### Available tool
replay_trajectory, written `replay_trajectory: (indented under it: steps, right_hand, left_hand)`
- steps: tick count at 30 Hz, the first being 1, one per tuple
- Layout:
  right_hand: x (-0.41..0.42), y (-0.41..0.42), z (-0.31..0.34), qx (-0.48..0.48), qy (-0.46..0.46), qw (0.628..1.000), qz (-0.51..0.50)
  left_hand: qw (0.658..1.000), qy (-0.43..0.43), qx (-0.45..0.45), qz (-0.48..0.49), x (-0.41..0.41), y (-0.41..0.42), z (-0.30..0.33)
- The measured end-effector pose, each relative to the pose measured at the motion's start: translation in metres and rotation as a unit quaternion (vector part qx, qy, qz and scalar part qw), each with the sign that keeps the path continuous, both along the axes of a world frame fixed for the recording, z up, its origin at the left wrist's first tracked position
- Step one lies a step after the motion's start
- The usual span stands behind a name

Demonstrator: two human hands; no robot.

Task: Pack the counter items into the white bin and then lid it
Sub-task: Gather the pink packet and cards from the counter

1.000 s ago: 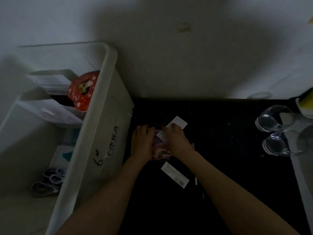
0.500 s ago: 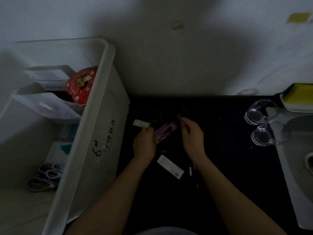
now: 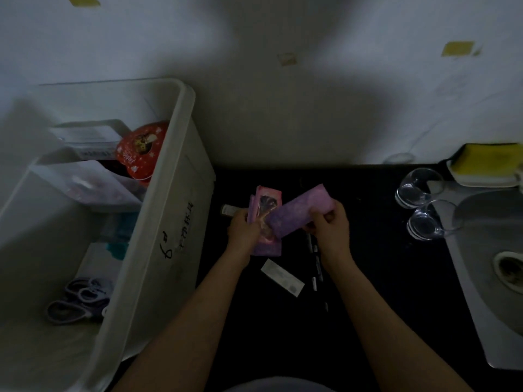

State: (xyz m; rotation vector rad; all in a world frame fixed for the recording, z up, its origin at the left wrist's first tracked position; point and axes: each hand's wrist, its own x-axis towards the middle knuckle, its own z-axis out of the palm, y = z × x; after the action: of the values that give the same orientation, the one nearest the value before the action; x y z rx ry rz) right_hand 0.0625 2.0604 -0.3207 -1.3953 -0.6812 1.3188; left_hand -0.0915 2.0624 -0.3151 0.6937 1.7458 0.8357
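Note:
The white bin (image 3: 158, 222) stands open on the left, holding a red heart-shaped tin (image 3: 140, 149), clear boxes and purple scissors (image 3: 76, 301). Over the black counter (image 3: 368, 278) my left hand (image 3: 244, 230) grips a stack of pink and purple picture cards (image 3: 266, 219) upright. My right hand (image 3: 329, 224) holds one purple card (image 3: 300, 213), tilted and overlapping the stack. A white paper strip (image 3: 281, 278) and a few small white pieces (image 3: 315, 267) lie on the counter below the hands. No lid is visible.
Two clear glasses (image 3: 418, 190) (image 3: 430, 222) lie at the right by a steel sink (image 3: 495, 264). A yellow sponge (image 3: 486, 161) sits on a dish at the far right. A small white item (image 3: 229, 209) lies beside the bin wall.
Both hands lifted the cards off the counter; the stack now stands upright in my left hand and my right hand has taken one purple card from it.

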Motion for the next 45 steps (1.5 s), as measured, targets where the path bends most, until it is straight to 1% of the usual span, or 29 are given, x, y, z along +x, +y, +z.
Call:
replay_trajectory:
  steps: [3,5,7,9,11,13,16,18,20,22,24,26,28,29,31,32,34,38,40,41,43,45]
  right_hand:
    - [-0.003,0.0,-0.004,-0.016,-0.027,0.998,0.057]
    - [-0.007,0.0,-0.007,-0.029,-0.05,0.994,0.088]
    - [-0.01,0.001,-0.01,-0.037,-0.089,0.991,0.098]
    - [-0.012,0.002,-0.012,-0.037,-0.127,0.987,0.088]
    - [-0.013,0.002,-0.013,-0.04,-0.146,0.986,0.076]
    - [-0.011,0.0,-0.011,-0.043,-0.145,0.986,0.063]
    - [0.009,-0.004,-0.007,-0.036,-0.116,0.992,0.031]
    - [0.031,-0.008,-0.007,-0.028,-0.128,0.991,0.014]
    - [0.056,-0.014,-0.009,-0.022,-0.187,0.982,-0.015]
    - [0.083,-0.025,-0.011,-0.026,-0.236,0.969,-0.071]
    - [0.109,-0.04,-0.014,-0.042,-0.249,0.96,-0.12]
    - [0.13,-0.059,-0.018,-0.06,-0.248,0.956,-0.148]
    - [0.143,-0.076,-0.024,-0.076,-0.258,0.948,-0.172]
    - [0.147,-0.084,-0.028,-0.086,-0.262,0.944,-0.179]
    - [0.15,-0.098,-0.036,-0.101,-0.261,0.943,-0.179]
    - [0.151,-0.103,-0.041,-0.11,-0.256,0.944,-0.176]
    - [0.149,-0.111,-0.05,-0.119,-0.253,0.945,-0.168]
    - [0.145,-0.112,-0.055,-0.105,-0.251,0.945,-0.179]
    - [0.144,-0.107,-0.054,-0.104,-0.245,0.946,-0.182]
    - [0.143,-0.104,-0.054,-0.105,-0.239,0.948,-0.181]
    - [0.139,-0.099,-0.052,-0.103,-0.223,0.952,-0.182]
    - [0.138,-0.096,-0.05,-0.099,-0.219,0.952,-0.189]
  left_hand:
    - [0.999,-0.007,0.013,-0.044,-0.004,-0.001,0.002]
    - [0.995,-0.033,-0.009,-0.099,-0.006,-0.001,0.001]
    - [0.99,-0.05,-0.02,-0.133,-0.007,-0.002,0.001]
    - [0.989,-0.048,-0.016,-0.141,-0.005,-0.005,0.003]
    - [0.985,-0.034,0.001,-0.167,-0.002,-0.009,0.005]
    - [0.977,-0.031,0.02,-0.21,0.005,-0.014,0.007]
    - [0.961,-0.023,0.06,-0.268,0.029,-0.019,0.011]
    - [0.946,0.002,0.093,-0.31,0.052,-0.021,0.011]
    - [0.923,0.041,0.114,-0.365,0.08,-0.024,0.009]
    - [0.888,0.096,0.137,-0.428,0.109,-0.026,0.004]
    - [0.848,0.155,0.162,-0.481,0.134,-0.031,0.0]
    - [0.807,0.216,0.183,-0.518,0.153,-0.036,-0.006]
    - [0.766,0.27,0.187,-0.553,0.167,-0.041,-0.013]
    - [0.752,0.28,0.187,-0.567,0.172,-0.043,-0.019]
    - [0.74,0.271,0.182,-0.588,0.181,-0.048,-0.027]
    - [0.739,0.266,0.183,-0.592,0.184,-0.052,-0.031]
    - [0.753,0.269,0.189,-0.57,0.185,-0.059,-0.038]
    - [0.82,0.324,0.137,-0.452,0.176,-0.064,-0.05]
    - [0.854,0.289,0.119,-0.417,0.177,-0.063,-0.049]
    - [0.865,0.263,0.117,-0.412,0.18,-0.062,-0.049]
    - [0.874,0.235,0.114,-0.409,0.185,-0.061,-0.046]
    - [0.873,0.237,0.115,-0.409,0.186,-0.059,-0.046]
